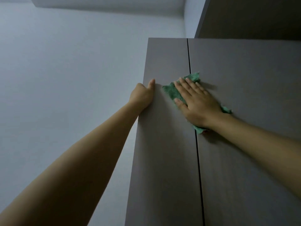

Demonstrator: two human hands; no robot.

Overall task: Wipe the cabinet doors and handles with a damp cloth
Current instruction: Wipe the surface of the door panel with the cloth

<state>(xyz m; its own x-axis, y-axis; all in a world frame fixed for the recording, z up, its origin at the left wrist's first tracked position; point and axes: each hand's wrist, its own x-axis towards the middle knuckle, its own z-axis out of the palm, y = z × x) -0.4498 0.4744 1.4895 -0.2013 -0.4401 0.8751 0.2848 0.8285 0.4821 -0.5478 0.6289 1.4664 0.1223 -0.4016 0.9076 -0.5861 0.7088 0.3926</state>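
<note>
Pressing green cloth (172, 93) flat under open R hand (197, 103) on cabinet door (244, 95); L hand (143, 95) grips door edge.

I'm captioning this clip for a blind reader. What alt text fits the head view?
A right hand presses a green cloth flat across the gap between two grey-brown cabinet doors, seen from below. The left hand grips the left door by its outer edge, beside a pale wall.

Dim light, pale wall (65, 79) and ceiling recess (105, 4) overhead
</note>
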